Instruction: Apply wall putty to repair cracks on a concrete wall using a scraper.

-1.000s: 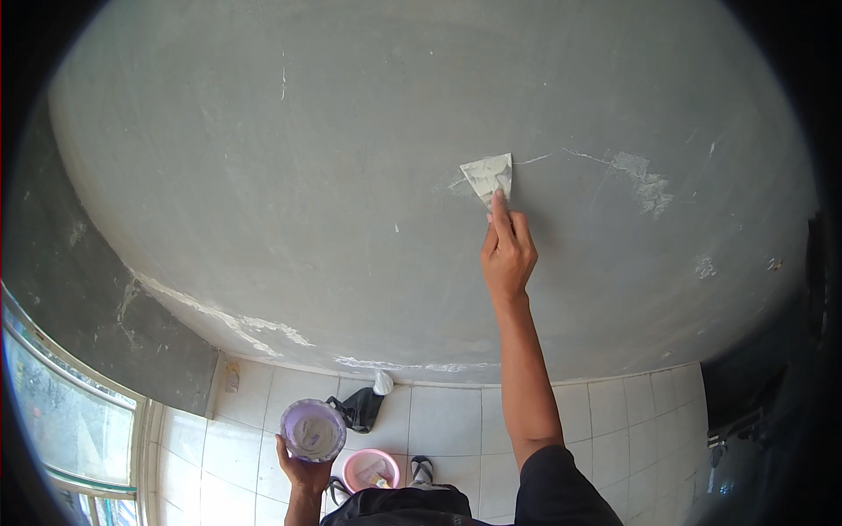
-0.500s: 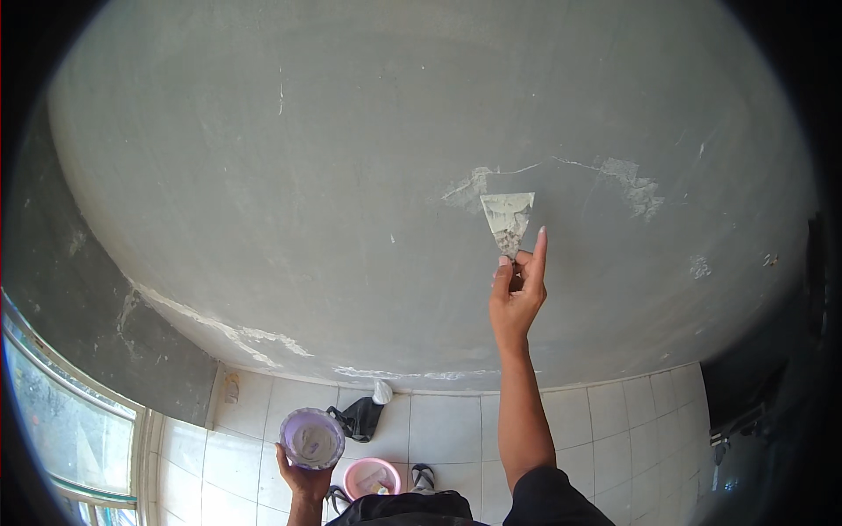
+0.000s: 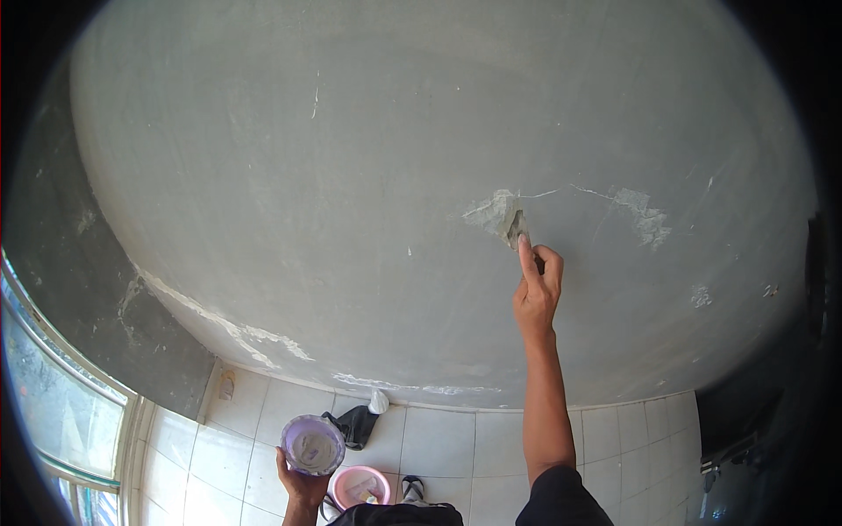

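My right hand (image 3: 538,285) grips a putty knife (image 3: 516,230), index finger stretched along the blade. Its blade is tilted against the grey wall (image 3: 351,219), touching the lower right of a pale putty patch (image 3: 493,209). From that patch a thin white crack (image 3: 537,195) runs right towards a second pale patch (image 3: 642,216). Low on the left, my left hand (image 3: 303,485) holds a purple bowl (image 3: 296,430) from beneath and the side. Greyish putty (image 3: 314,451) lies inside the bowl. My right fingers partly hide the knife's handle.
On the white tiled floor (image 3: 447,443) stand a pink basin (image 3: 384,482) with small items in it and a black bag (image 3: 356,428) by a white bundle (image 3: 378,401). A window (image 3: 66,399) is at lower left. Pale streaks (image 3: 250,337) mark the wall's base.
My right hand has turned the putty knife over and brought its blade onto the wall at the left patch. The view has shifted slightly; my left hand still holds the bowl.
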A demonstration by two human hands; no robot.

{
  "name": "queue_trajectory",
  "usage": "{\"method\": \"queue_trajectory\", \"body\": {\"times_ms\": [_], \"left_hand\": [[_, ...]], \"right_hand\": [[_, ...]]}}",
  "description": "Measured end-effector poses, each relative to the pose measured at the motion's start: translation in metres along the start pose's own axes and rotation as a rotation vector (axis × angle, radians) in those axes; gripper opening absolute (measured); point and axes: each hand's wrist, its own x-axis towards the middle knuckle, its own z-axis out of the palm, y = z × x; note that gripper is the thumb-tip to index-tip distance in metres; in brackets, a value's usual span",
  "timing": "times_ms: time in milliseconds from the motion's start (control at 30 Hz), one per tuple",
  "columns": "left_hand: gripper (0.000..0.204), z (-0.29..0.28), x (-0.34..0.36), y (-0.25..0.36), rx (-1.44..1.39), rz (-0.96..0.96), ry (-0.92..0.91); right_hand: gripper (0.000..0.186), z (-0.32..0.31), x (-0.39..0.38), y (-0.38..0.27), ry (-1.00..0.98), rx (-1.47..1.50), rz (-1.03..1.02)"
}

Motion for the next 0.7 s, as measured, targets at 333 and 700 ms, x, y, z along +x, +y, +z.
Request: {"method": "queue_trajectory", "body": {"times_ms": [333,700], "left_hand": [[0.089,-0.007,-0.003,-0.009,-0.016,-0.015,0.030],[0.085,-0.014,-0.010,0.005,-0.051,0.071,0.065]], "right_hand": [[0.070,0.009,0.021,0.029,-0.157,-0.452,-0.214],[0.073,-0.018,-0.004,0.033,-0.235,-0.592,-0.120]]}}
